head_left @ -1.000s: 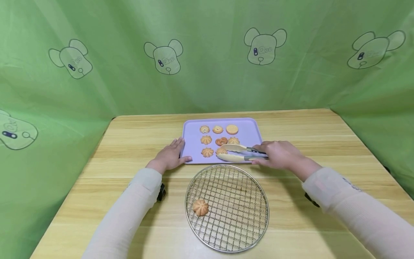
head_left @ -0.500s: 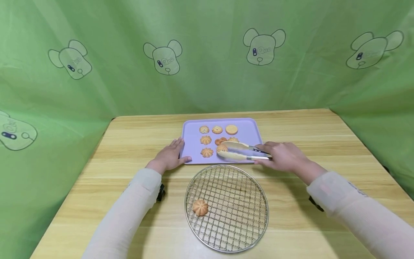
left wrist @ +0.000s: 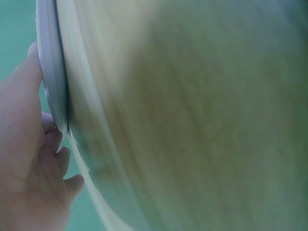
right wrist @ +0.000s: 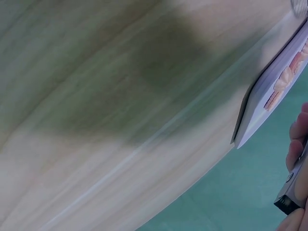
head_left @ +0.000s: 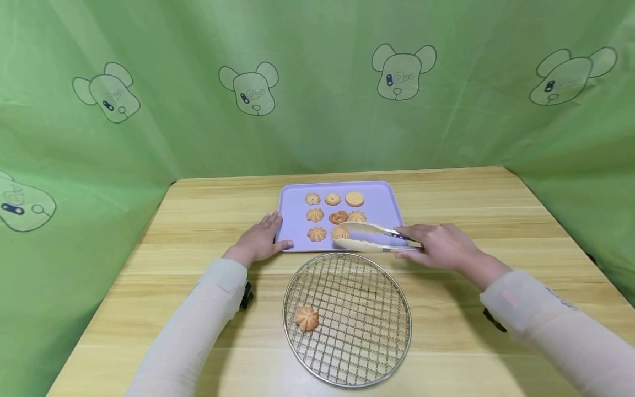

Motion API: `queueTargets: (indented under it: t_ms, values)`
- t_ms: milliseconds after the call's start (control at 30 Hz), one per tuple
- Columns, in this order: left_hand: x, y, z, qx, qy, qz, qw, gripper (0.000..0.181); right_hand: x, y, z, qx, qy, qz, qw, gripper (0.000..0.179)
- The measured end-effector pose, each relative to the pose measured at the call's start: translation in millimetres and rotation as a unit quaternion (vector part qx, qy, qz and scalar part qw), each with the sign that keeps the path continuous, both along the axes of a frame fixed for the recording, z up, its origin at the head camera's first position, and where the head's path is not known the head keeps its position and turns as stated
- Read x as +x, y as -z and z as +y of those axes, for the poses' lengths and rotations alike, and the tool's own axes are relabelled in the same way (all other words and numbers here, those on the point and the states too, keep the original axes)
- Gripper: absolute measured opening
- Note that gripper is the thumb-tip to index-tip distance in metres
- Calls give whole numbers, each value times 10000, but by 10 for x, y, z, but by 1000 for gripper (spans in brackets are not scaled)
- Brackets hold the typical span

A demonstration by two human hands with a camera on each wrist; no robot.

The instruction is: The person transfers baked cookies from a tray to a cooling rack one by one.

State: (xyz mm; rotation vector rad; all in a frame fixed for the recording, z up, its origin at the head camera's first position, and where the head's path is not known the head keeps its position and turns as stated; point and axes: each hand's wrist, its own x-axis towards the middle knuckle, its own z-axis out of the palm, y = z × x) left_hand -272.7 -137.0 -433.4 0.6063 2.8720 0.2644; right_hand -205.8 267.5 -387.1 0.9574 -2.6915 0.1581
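My right hand [head_left: 446,246] holds a pair of tongs [head_left: 404,248] with metal arms and cream tips. The tips are spread on either side of a swirled cookie [head_left: 340,234] in the front row on a lilac tray [head_left: 384,193]. Next to it on the tray lie a front-left flower-shaped cookie [head_left: 317,234] and a brown pretzel-shaped cookie [head_left: 338,217]. My left hand [head_left: 255,241] rests at the tray's front left corner, thumb on its rim and fingers along its side. The left wrist view shows the thumb against the tray [left wrist: 50,62]. Part of the tongs' handle [right wrist: 293,185] shows in the right wrist view.
A round wire cooling rack [head_left: 359,320] lies in front of the tray, with one flower-shaped cookie [head_left: 307,318] at its left. Other cookies, including a round one [head_left: 354,199], sit in the tray's back rows. Green curtain [head_left: 317,127] surrounds the wooden table [head_left: 213,204].
My right hand has shifted right and slightly toward me with the tongs. The near tong arm has swung closer to the tray's front edge. My left hand stays in place.
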Motion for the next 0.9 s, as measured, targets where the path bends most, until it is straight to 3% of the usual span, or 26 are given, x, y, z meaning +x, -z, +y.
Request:
queueTargets:
  t_ms: [267,600,900]
  values:
    - [-2,6,-5,-9,8,16,10000,88,44,26,61,-57,-378,277,9989,59]
    - [-6,7,-7,-15,-4,-3,10000,88,111,39,72,-210,-983,329,9944,55]
    - [-15,13,-5,-33,15,-18,10000,88,208,64,11,-298,-1425,94,9893,56]
